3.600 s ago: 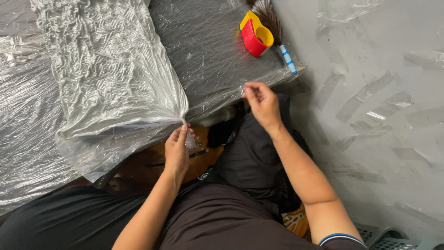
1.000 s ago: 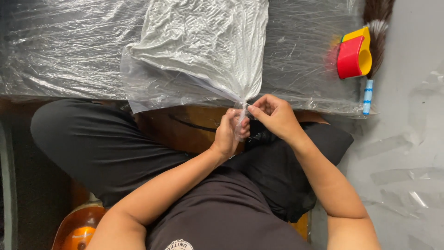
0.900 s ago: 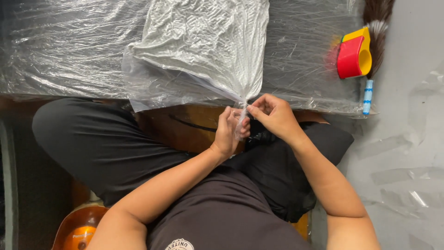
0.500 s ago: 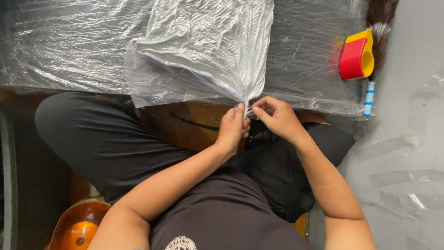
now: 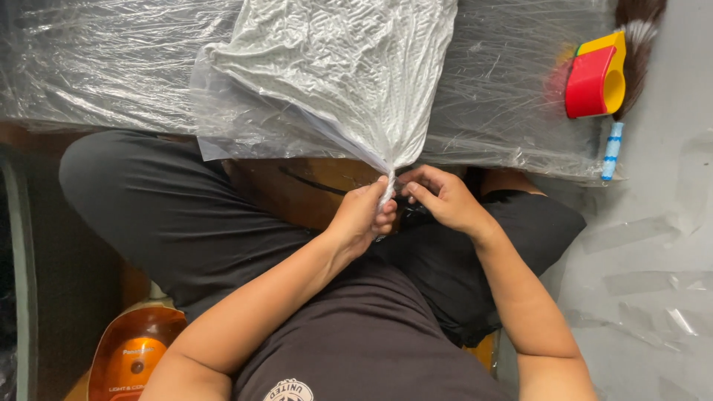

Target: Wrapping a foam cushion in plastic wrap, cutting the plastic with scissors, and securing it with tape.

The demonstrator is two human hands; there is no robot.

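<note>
Here, the left hand [image 5: 364, 215] is closed in a full grip around the gathered neck of a clear plastic bag [image 5: 334, 82], with the twisted plastic emerging from the top of the fist. The right hand [image 5: 442, 197] sits just beside it, touching the same neck; its fingers are curled onto the plastic in a pinching grip directly to the right of the left fist. The bag holds white textured fabric and fans out upward from the neck, lying on top of a sheet of clear plastic wrap [image 5: 104, 67] that covers a dark surface across the top of the view. The neck of the bag hangs over the person's lap, above the crossed legs in dark trousers [image 5: 171, 215]. At the upper right, well apart from the hands, a red and yellow dustpan [image 5: 594, 78] rests against a brush [image 5: 637, 44] with dark bristles. An orange appliance [image 5: 134, 356] stands at the lower left, beside the person's knee.
</note>
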